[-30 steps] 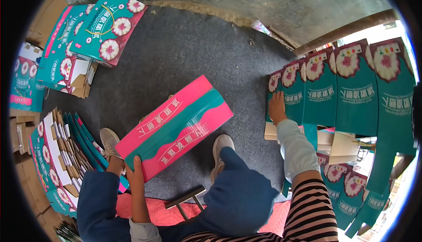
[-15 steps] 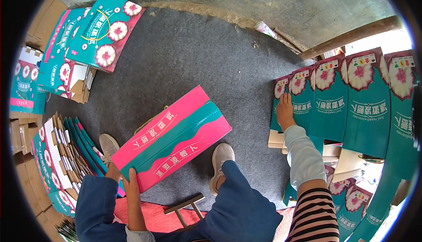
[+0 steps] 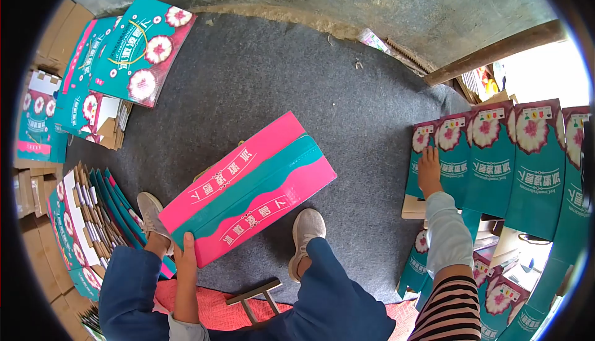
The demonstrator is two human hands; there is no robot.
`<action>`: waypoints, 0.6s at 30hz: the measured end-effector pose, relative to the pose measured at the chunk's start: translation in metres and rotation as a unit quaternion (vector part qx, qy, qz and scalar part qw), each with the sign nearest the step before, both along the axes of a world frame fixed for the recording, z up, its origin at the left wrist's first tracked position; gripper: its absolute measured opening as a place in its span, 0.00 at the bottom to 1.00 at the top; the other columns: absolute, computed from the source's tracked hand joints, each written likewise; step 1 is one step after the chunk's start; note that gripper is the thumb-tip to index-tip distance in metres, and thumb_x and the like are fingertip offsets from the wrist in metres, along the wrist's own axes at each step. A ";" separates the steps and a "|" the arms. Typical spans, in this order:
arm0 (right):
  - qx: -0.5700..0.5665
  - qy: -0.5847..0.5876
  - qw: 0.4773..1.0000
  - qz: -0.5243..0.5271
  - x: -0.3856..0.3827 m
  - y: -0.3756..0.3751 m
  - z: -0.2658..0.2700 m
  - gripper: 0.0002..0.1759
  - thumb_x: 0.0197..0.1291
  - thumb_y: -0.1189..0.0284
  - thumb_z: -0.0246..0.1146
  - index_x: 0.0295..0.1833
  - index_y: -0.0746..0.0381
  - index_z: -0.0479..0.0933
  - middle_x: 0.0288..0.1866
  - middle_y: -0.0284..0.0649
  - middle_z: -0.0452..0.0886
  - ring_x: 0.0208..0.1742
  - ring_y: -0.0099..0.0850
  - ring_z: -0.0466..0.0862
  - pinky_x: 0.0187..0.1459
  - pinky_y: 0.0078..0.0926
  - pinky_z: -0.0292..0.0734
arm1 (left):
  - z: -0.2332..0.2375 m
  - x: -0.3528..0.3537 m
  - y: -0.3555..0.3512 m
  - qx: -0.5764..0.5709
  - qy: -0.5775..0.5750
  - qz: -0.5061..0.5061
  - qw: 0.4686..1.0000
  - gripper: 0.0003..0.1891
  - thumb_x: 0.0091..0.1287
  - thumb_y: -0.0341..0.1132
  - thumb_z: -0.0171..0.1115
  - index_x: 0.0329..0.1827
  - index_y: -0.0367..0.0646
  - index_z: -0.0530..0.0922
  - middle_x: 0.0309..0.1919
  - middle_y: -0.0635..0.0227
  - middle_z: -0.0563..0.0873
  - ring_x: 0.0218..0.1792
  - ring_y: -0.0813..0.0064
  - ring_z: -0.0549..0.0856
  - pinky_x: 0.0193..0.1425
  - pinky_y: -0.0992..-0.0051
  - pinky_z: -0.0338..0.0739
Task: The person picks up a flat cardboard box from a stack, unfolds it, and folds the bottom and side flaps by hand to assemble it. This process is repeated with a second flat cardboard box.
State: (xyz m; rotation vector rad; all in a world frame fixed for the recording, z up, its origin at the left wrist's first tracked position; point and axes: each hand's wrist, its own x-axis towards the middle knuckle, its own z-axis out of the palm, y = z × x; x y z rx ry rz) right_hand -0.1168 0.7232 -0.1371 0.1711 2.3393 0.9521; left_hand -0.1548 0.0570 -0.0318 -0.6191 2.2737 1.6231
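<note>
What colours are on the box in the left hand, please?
The box is pink with a wavy teal band and pale lettering; the head view shows it.

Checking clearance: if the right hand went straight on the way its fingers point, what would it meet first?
The right hand rests flat on the leftmost teal cartons; straight on it would cross their flowered top edge, then probably the grey mat, though depth is unclear.

Open carpet (image 3: 273, 87) ahead of left hand (image 3: 185, 255); flat stacks (image 3: 93, 211) block its left, upright boxes (image 3: 496, 149) crowd right hand (image 3: 429, 170).
</note>
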 end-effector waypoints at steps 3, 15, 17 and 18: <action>-0.002 0.000 1.000 0.000 0.009 0.023 -0.006 0.22 0.60 0.66 0.60 0.59 0.60 0.77 0.72 0.45 0.63 0.77 0.45 0.54 0.76 0.49 0.38 | -0.006 -0.004 -0.001 0.010 -0.011 0.002 1.000 0.33 0.73 0.51 0.54 0.70 0.33 0.62 0.62 0.58 0.73 0.61 0.67 0.72 0.68 0.69 0.64; 0.008 -0.087 0.995 -0.048 0.038 0.090 0.009 0.29 0.44 0.64 0.70 0.57 0.57 0.79 0.72 0.47 0.64 0.77 0.49 0.53 0.75 0.52 0.42 | -0.014 -0.004 -0.005 0.017 -0.025 -0.002 1.000 0.33 0.73 0.53 0.52 0.69 0.33 0.63 0.62 0.60 0.73 0.60 0.69 0.74 0.66 0.70 0.67; -0.037 -0.052 0.992 -0.104 0.024 0.090 -0.003 0.25 0.48 0.62 0.69 0.54 0.58 0.80 0.68 0.47 0.70 0.73 0.47 0.62 0.72 0.49 0.51 | -0.014 -0.007 0.002 -0.011 -0.013 -0.026 1.000 0.33 0.74 0.55 0.49 0.68 0.34 0.63 0.61 0.61 0.75 0.60 0.71 0.75 0.65 0.71 0.69; -0.056 -0.034 0.988 -0.136 0.016 0.086 0.000 0.24 0.49 0.61 0.69 0.52 0.59 0.81 0.65 0.47 0.73 0.70 0.46 0.66 0.71 0.47 0.56 | -0.019 -0.006 -0.001 -0.021 0.001 -0.020 1.000 0.33 0.74 0.55 0.49 0.69 0.34 0.62 0.62 0.61 0.74 0.60 0.71 0.75 0.65 0.71 0.68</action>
